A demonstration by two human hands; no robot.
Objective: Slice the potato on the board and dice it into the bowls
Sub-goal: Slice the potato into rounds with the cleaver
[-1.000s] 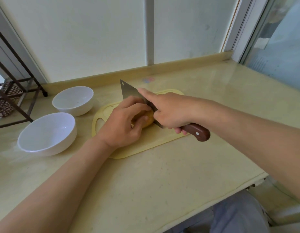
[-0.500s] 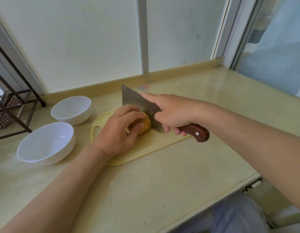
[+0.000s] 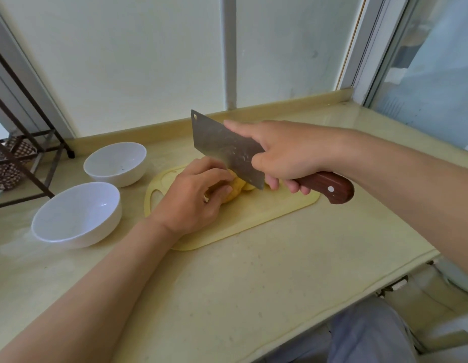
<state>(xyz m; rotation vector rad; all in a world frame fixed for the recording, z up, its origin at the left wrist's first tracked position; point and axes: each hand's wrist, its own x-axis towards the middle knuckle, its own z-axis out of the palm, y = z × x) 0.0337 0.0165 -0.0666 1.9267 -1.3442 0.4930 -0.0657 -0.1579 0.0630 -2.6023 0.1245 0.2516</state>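
— Where's our potato?
— On the board, our left hand curled over it; our right hand grips the cleaver, blade at its 3 o'clock side
— Room?
— Bare counter from 4 to 7 o'clock; near bowl, far bowl around 9; wall at 12

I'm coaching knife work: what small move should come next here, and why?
Probably bring the cleaver straight down for a slice: the right hand holds it tilted over the potato, which the left hand steadies on the board.
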